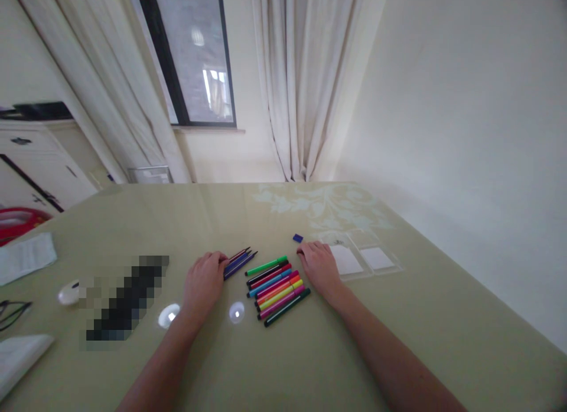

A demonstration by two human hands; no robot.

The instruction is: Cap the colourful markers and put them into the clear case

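Your forearms [385, 362] flank markers [280, 294] already lined up, left hand [206, 281] gripping bunched pencils [239, 264], right hand [319, 266] hiding whether it holds anything, a blue block [297, 238] lying loose.

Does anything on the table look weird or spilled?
Yes: the dark patch beside the left hand shows as chunky squares, so I can't tell what it is. I see nothing spilled; the markers lie roughly side by side.
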